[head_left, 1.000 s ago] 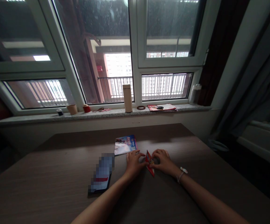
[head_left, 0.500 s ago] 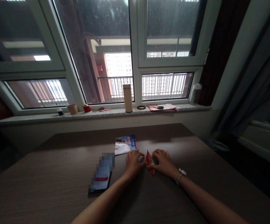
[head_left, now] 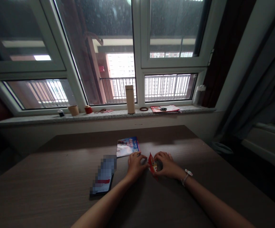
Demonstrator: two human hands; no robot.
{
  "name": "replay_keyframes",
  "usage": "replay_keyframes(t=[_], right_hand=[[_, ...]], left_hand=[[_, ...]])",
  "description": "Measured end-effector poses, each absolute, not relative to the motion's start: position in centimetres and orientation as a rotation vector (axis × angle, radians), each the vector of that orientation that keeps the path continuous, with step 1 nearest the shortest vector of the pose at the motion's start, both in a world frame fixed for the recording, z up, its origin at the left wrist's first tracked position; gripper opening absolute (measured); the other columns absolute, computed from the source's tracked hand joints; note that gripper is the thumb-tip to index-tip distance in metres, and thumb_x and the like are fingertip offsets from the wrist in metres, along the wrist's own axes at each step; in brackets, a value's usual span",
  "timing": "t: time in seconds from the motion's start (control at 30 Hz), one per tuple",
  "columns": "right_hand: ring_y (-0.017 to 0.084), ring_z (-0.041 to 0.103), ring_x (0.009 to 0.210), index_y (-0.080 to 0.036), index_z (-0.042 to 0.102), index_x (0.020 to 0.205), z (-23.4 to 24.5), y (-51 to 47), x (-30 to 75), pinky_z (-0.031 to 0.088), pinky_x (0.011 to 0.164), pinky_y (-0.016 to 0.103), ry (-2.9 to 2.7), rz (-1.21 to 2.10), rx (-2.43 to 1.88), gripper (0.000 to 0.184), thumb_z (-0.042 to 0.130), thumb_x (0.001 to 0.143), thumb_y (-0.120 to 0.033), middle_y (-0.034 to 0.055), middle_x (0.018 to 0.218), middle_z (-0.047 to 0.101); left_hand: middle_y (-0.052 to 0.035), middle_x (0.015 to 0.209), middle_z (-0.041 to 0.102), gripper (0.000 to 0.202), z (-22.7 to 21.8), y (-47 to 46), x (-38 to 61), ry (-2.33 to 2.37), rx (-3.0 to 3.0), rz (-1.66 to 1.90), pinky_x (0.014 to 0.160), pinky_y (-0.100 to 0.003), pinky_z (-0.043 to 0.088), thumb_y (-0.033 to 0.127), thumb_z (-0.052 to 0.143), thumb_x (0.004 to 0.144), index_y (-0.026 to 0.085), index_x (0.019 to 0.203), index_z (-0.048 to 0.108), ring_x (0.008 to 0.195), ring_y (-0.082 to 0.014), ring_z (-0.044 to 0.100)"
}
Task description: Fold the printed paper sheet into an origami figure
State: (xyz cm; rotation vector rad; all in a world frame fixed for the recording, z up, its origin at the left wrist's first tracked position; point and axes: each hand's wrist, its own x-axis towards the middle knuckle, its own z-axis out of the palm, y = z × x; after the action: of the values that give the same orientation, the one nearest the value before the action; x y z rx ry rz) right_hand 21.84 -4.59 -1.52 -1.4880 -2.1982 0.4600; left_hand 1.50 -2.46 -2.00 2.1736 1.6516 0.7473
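Between my hands is a small piece of folded red paper (head_left: 152, 164) with a pointed top corner and some yellow and white print. My left hand (head_left: 135, 166) pinches its left edge, the fingers curled. On the other side, the curved thumb and fingers of my right hand (head_left: 168, 166) hold the paper's right edge, leaving a gap under the palm. A bracelet with a white piece (head_left: 187, 175) circles my right wrist. Close to my left hand lie a printed booklet (head_left: 127, 147) and a phone (head_left: 103, 177) with a blurred screen.
The brown table (head_left: 44, 180) stands before a window. On the stone sill (head_left: 113, 116) are a tan flask (head_left: 130, 99), a tan cup (head_left: 74, 110), a red spool-like item (head_left: 88, 109), a dark ring (head_left: 144, 109), papers (head_left: 173, 109) with scissors (head_left: 161, 109) on them, and a clear bottle (head_left: 198, 95).
The right thumb and fingers have spread a little, and the paper has opened wider, showing more of its printed face. My left hand has hardly moved.
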Motion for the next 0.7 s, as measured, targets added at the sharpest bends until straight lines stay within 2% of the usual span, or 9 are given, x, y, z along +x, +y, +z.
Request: replay_keyframes(t=[0.27,0.53,0.6,0.7], right_hand=[[0.03,0.04,0.123,-0.029,0.056,0.108,-1.0,-4.7,22.6,0.005,0.112,0.059,-2.267,0.575,-1.426,0.069,0.082,0.049,-0.055,0.0036,0.125,0.051],[0.03,0.04,0.126,-0.029,0.058,0.109,-1.2,-4.7,23.0,0.004,0.113,0.057,-2.248,0.603,-1.386,0.075,0.084,0.044,-0.057,0.0032,0.127,0.052],[0.029,0.042,0.125,-0.029,0.061,0.105,-1.6,-4.5,23.0,0.005,0.113,0.056,-2.207,0.609,-1.384,0.066,0.082,0.05,-0.057,0.0026,0.126,0.054],[0.025,0.047,0.119,-0.029,0.066,0.095,-2.3,-3.9,22.8,0.012,0.112,0.052,-2.088,0.6,-1.384,0.031,0.066,0.075,-0.053,0.0014,0.117,0.061]], left_hand=[[-0.0044,0.133,0.053,0.03,-2.2,-2.3,1.5,1.665,2.174,0.743,0.106,-0.04,0.03,0.036,0.077,0.07,0.03,0.099,0.073,0.127,-0.0293,0.039],[-0.003,0.132,0.053,0.026,-2.4,-2.4,1.4,1.649,2.21,0.75,0.107,-0.041,0.028,0.035,0.075,0.073,0.031,0.098,0.072,0.126,-0.0278,0.04],[-0.0029,0.132,0.054,0.025,-2.4,-2.4,1.4,1.643,2.219,0.746,0.107,-0.041,0.028,0.035,0.074,0.073,0.032,0.098,0.072,0.126,-0.0274,0.041],[-0.0025,0.132,0.054,0.023,-2.2,-2.5,1.5,1.64,2.221,0.745,0.107,-0.042,0.027,0.036,0.075,0.073,0.032,0.095,0.073,0.126,-0.0274,0.041]])
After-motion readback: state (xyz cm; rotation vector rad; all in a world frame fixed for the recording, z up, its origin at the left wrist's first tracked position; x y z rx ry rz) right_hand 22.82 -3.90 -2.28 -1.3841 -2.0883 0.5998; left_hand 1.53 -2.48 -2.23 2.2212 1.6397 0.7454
